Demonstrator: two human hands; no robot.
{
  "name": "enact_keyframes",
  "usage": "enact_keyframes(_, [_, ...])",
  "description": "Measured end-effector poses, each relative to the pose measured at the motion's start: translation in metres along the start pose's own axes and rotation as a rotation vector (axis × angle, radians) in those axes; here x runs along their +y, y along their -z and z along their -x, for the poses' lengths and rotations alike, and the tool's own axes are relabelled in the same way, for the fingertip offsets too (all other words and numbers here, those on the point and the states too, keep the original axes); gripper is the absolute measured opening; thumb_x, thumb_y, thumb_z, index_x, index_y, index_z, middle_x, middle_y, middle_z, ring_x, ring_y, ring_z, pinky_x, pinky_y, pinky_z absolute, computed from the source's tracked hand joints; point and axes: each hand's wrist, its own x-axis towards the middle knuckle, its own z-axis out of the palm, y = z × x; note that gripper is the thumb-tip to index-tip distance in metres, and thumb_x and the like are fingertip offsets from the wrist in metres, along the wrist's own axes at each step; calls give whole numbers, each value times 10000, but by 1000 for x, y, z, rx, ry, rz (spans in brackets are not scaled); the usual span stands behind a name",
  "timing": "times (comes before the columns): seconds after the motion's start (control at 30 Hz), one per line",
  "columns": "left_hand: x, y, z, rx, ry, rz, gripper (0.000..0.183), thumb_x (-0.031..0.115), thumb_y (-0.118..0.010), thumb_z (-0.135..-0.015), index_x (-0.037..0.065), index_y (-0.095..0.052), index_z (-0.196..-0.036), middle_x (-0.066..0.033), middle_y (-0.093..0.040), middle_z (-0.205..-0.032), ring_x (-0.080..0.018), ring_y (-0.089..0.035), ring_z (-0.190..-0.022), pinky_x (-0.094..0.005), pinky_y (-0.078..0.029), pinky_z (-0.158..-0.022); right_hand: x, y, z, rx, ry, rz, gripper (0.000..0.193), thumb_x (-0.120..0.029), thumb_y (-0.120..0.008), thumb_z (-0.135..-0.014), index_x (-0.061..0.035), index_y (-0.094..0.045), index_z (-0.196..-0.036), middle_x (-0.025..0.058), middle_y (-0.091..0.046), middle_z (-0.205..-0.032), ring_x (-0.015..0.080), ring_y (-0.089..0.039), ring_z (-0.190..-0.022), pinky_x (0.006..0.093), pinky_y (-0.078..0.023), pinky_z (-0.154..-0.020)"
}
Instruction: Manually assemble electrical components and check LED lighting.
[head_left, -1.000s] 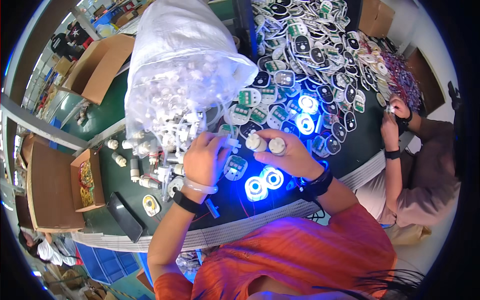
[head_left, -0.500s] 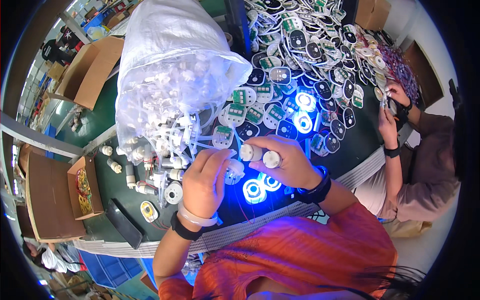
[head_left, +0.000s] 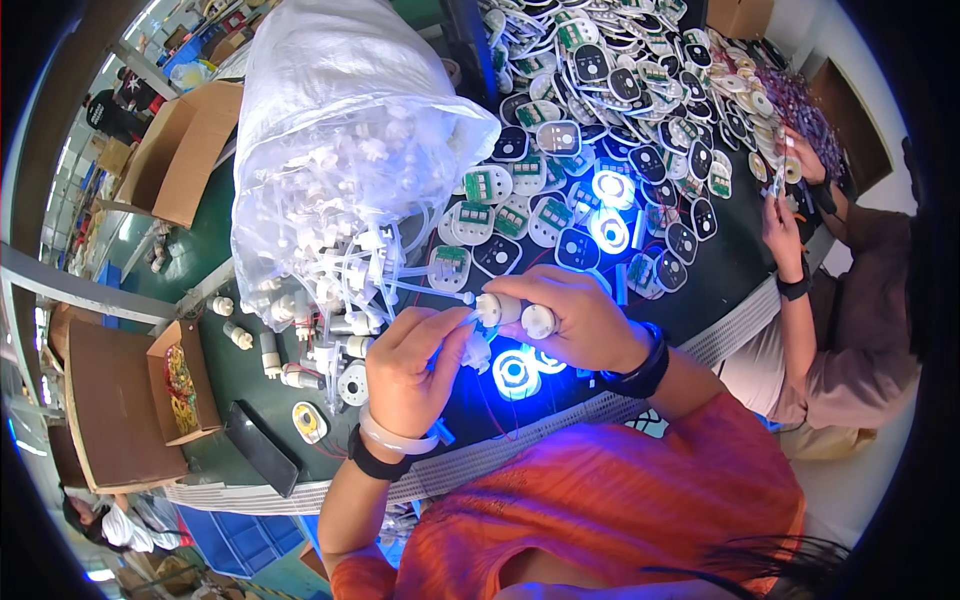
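My right hand [head_left: 580,312] is closed around two short off-white cylinders, which look like small pumps. One cylinder [head_left: 508,308] points its nozzled end at my left hand; the round end face of the other cylinder [head_left: 540,321] shows beside my thumb. With thumb and fingers pinched, my left hand [head_left: 412,362] holds a translucent plastic fitting [head_left: 476,352], partly hidden by the fingers, close to the first cylinder's nozzle. A thin clear tube [head_left: 430,290] ends in a small white tip near that cylinder. Below my right hand, a ring light [head_left: 516,373] glows blue.
A big white sack [head_left: 350,150] spills tubed fittings onto the green table. Several oval circuit-board panels [head_left: 640,100] are heaped behind, beside lit rings [head_left: 611,230]. A black tray [head_left: 262,450] and a cardboard box [head_left: 120,400] sit left. A co-worker's hands [head_left: 785,215] work at right.
The fingers of my left hand have come in to the nozzle end of the first cylinder, and the fitting now hangs lower beside it. My right hand keeps both cylinders. The view has shifted slightly.
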Motion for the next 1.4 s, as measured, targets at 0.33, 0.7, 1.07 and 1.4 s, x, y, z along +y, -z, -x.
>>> enact_keyframes(0.33, [1, 6, 7, -20, -210, -367, 208, 16, -741, -779, 53, -717, -982, -79, -640, -803, -228, -629, -657, -320, -485, -566, 1, 5, 7, -160, 15, 112, 488, -55, -715, -739, -98, -624, -1216, 111, -648, -952, 315, -654, -825, 384, -527, -702])
enact_keyframes(0.7, [-5, -8, 24, 3, -279, -372, 322, 37, -782, -680, 91, -727, -993, -36, -607, -818, -219, -588, -627, -340, -468, -532, 14, 13, 5, -405, 8, 58, 416, -210, -754, -788, -68, -636, -1160, 160, -681, -898, 331, -665, -850, 412, -521, -736])
enact_keyframes(1.07, [4, -7, 36, 11, -528, -543, 438, 56, -728, -589, 68, -738, -1026, -19, -596, -909, -176, -576, -705, -301, -458, -537, 27, 18, 1, -651, -175, -338, 380, -202, -767, -820, 1, -662, -1123, 73, -717, -905, 134, -641, -767, 297, -521, -722])
enact_keyframes(1.4, [-5, 4, 53, -217, -476, -517, 378, 127, -748, -669, 59, -719, -1040, -42, -616, -900, -181, -612, -745, -314, -469, -572, 19, 8, 0, -807, -97, -185, 371, -248, -748, -814, -37, -674, -1111, 124, -718, -927, 236, -688, -801, 339, -525, -741])
